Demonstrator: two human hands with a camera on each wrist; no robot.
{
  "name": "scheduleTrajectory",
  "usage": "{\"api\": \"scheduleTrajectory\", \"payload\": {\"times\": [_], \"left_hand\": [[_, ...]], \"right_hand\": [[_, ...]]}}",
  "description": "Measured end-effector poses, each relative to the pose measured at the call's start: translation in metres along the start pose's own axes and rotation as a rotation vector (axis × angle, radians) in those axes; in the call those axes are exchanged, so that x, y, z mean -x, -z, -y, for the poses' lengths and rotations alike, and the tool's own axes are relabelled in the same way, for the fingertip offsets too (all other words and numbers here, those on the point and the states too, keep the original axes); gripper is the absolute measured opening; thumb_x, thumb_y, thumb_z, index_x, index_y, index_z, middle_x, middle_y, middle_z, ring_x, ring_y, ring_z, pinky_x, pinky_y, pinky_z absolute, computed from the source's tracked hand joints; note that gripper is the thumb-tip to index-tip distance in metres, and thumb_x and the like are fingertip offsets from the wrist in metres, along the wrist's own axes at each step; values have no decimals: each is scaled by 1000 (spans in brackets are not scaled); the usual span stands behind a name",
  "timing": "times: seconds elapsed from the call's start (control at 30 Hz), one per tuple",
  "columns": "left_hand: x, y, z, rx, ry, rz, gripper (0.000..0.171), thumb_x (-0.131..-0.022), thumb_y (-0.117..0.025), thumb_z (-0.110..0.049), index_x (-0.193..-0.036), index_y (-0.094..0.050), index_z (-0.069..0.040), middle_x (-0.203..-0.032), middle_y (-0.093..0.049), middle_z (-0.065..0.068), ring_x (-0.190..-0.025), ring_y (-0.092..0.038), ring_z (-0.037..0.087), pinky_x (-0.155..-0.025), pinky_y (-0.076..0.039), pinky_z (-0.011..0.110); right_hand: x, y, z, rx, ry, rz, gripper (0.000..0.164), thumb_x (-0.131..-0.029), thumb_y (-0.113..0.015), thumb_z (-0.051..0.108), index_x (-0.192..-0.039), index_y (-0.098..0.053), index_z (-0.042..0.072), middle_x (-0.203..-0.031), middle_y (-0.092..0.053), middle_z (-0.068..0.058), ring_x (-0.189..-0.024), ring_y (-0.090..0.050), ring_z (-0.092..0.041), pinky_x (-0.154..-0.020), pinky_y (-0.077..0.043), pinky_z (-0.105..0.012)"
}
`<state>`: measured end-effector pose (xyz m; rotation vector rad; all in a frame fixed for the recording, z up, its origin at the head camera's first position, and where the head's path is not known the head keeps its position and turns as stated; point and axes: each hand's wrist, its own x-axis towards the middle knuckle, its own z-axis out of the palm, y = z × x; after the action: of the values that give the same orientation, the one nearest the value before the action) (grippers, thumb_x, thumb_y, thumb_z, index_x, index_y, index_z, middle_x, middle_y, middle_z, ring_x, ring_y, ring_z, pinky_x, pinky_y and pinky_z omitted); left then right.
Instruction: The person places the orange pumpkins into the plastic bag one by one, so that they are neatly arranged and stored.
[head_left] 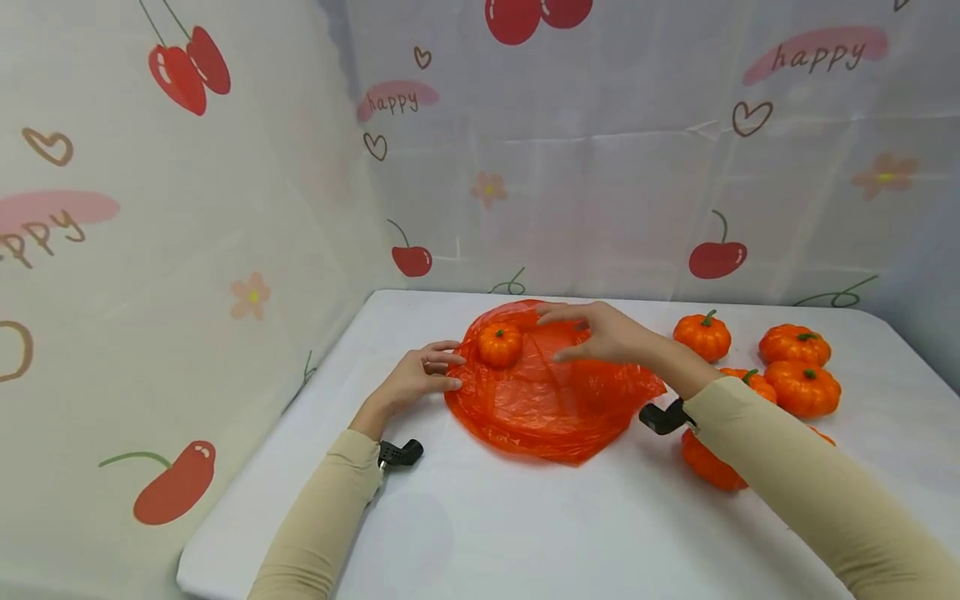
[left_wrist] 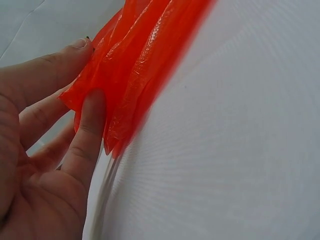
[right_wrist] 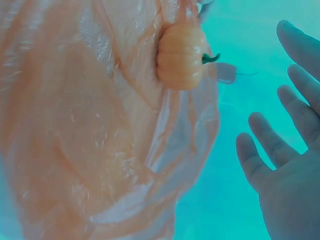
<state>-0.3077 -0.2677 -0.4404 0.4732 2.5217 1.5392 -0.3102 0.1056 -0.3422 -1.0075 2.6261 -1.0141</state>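
Observation:
A thin, crinkled red plastic bag lies spread on the white table. On its upper left part sits a small orange pumpkin with a green stem; the right wrist view, tinted and pale, also has this pumpkin. My left hand is at the bag's left edge, and in the left wrist view the gathered plastic runs between its thumb and fingers. My right hand hovers over the bag's upper right part, fingers spread and holding nothing.
Several orange pumpkins stand at the table's right side, some partly hidden behind my right forearm. The white table meets a printed curtain at the back and left.

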Motion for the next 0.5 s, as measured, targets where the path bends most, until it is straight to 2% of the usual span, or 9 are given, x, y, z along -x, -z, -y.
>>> {"api": "scheduleTrajectory", "payload": {"times": [0.23, 0.5], "left_hand": [[0, -2, 1, 9, 3, -2, 40, -86, -84, -24, -124, -75, -14, -158, -49, 0, -133, -57, 40, -109, -50, 50], [-1, -3, 1, 6, 5, -10, 39, -86, -84, -25, -123, -76, -15, -157, -50, -1, -135, -56, 40, -112, -47, 52]], "right_hand": [[37, 12, 3, -10, 38, -40, 56, -87, -84, 24, -139, -65, 28, -160, -48, 0, -147, -44, -35, -112, -42, -63], [77, 27, -4, -16, 66, -100, 54, -89, -82, 32, -140, -63, 29, -159, -49, 2, -143, -48, -35, -107, -45, -66]]}}
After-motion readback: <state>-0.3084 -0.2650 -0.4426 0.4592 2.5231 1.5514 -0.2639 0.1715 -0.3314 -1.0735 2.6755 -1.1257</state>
